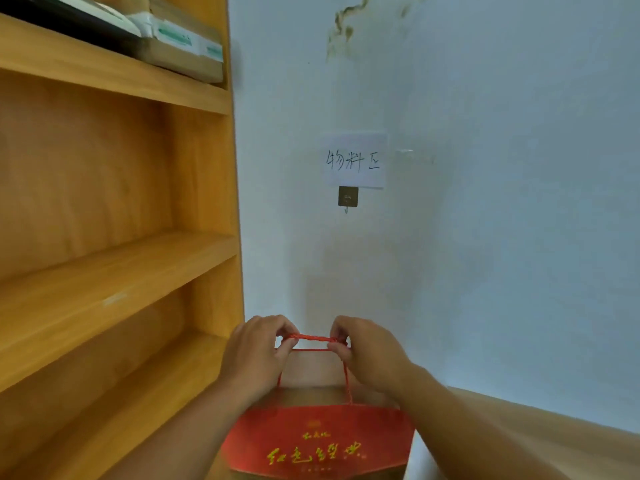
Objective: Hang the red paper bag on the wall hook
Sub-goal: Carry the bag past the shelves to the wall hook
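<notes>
Cord handles (313, 338) of the red paper bag (318, 441) were pinched taut between the left hand (256, 355) and right hand (370, 355), well below the wall hook (347, 198).

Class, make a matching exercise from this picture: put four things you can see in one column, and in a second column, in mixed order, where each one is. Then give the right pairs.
Things
1. hook
2. paper note
3. bag cord
4. boxes

Places
A. on the top shelf
B. on the wall, just under the note
C. stretched between the left hand and the right hand
D. stuck to the wall, above the hook

Pairs: 1-B, 2-D, 3-C, 4-A
</notes>
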`<control>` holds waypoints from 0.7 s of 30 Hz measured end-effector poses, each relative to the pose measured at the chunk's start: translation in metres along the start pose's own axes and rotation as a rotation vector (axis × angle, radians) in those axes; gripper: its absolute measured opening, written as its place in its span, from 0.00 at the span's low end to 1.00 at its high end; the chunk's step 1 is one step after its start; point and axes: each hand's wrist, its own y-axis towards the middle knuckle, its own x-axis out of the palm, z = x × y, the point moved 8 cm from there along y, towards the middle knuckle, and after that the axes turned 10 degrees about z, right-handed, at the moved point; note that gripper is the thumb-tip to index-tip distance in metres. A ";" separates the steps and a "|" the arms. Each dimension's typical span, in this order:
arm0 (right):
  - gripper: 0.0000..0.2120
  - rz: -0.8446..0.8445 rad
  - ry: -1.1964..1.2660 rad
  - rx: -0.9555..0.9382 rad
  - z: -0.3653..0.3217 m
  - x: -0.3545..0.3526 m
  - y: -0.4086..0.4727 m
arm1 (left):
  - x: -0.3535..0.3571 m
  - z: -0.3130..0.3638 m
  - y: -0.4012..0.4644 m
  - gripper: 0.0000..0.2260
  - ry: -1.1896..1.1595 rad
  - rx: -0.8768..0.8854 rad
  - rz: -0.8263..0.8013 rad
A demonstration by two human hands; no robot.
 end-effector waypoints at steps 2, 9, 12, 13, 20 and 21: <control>0.03 0.042 -0.024 0.038 0.005 -0.001 0.008 | 0.010 -0.001 0.020 0.03 -0.035 0.046 -0.022; 0.02 0.189 0.030 0.179 0.018 -0.010 0.041 | 0.035 0.000 0.075 0.02 -0.152 0.098 -0.019; 0.03 0.246 0.124 0.261 0.030 -0.015 0.059 | 0.048 -0.002 0.097 0.03 -0.211 0.081 -0.043; 0.03 0.258 0.151 0.294 0.035 -0.015 0.066 | 0.054 -0.003 0.104 0.03 -0.237 0.075 -0.054; 0.03 0.236 0.420 0.468 0.090 -0.002 0.122 | 0.111 -0.013 0.157 0.06 -0.365 0.070 -0.140; 0.04 0.238 0.443 0.463 0.096 -0.001 0.132 | 0.117 -0.014 0.165 0.06 -0.371 0.072 -0.138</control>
